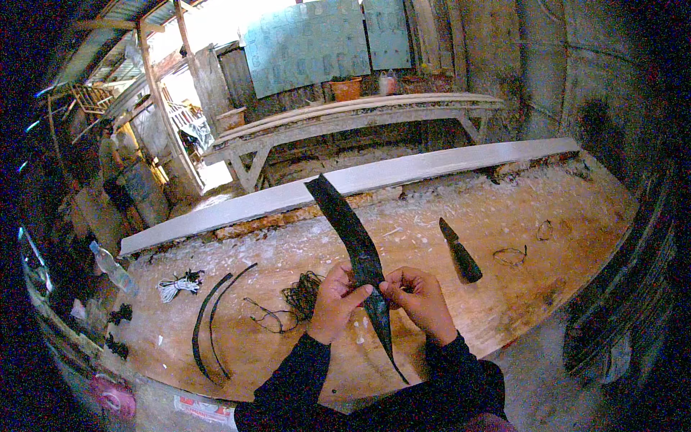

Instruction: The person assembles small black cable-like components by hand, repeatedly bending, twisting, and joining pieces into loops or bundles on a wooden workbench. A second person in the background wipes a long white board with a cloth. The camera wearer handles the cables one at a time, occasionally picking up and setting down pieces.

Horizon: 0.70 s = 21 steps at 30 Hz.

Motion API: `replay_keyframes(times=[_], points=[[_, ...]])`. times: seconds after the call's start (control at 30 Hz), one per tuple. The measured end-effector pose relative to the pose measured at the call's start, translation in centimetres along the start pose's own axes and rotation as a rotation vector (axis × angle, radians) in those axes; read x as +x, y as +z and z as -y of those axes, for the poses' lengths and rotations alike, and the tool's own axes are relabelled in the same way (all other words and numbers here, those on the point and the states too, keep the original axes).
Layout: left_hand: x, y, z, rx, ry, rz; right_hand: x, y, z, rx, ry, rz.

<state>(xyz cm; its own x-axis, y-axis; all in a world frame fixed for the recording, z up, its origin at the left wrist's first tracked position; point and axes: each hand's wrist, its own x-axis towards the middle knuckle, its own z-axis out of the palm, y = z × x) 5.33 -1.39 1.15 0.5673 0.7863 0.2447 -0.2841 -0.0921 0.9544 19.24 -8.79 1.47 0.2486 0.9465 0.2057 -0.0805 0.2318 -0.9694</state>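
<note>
A long, dark, curved strip (353,230) tapering to points at both ends is held above a wooden work table (504,302). My left hand (335,302) grips the strip from its left side, thumb across it. My right hand (421,299) pinches it from the right at about the same height. The strip's upper end rises toward the white board; its lower tip hangs between my forearms. Both sleeves are dark.
A dark knife (461,252) lies right of my hands. Two thin curved black strips (212,317), a tangle of dark thread (302,291) and a white cord bundle (176,286) lie to the left. A long white board (403,173) runs along the table's far side. A plastic bottle (111,266) stands far left.
</note>
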Motion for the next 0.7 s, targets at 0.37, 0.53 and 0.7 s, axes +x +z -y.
replay_keyframes(times=[0.37, 0.53, 0.7], points=[[-0.3, 0.1, -0.5, 0.090, 0.046, -0.063, 0.1, 0.4, -0.5, -0.133, -0.107, -0.027], [-0.1, -0.2, -0.2, 0.053, 0.091, -0.094, -0.2, 0.2, 0.5, -0.024, 0.002, 0.065], [0.2, -0.6, -0.2, 0.040, 0.064, -0.190, -0.3, 0.5, 1.1, 0.004, 0.048, 0.139]])
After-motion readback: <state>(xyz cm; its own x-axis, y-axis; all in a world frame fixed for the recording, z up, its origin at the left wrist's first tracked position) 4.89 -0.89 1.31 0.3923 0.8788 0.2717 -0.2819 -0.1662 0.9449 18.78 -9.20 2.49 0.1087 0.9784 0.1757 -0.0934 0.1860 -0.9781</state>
